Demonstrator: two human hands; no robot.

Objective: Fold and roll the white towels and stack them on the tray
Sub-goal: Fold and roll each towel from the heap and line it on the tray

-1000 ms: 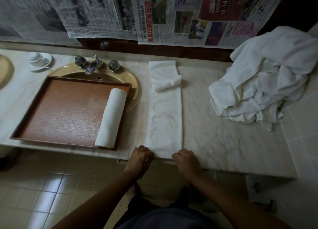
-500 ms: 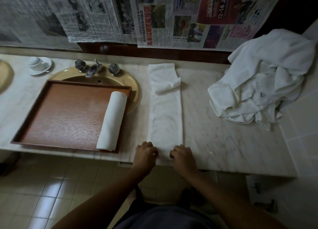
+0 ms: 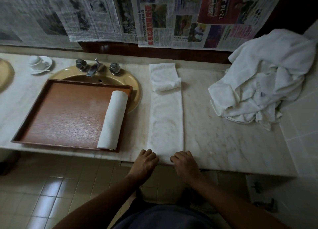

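Observation:
A white towel folded into a long narrow strip lies on the marble counter, running from the front edge to the back wall, its far end flopped over. My left hand and my right hand both grip its near end at the counter's edge with curled fingers. A brown wooden tray sits to the left, over the sink, with one rolled white towel along its right side. A heap of loose white towels lies at the right end of the counter.
A beige sink with a chrome tap sits under the tray's far side. A white cup and saucer stand at back left. Newspaper sheets hang on the wall. Tiled floor lies below the counter edge.
Both hands have drawn closer together on the towel's near end and curled it slightly up from the counter's edge. The rest is unmoved.

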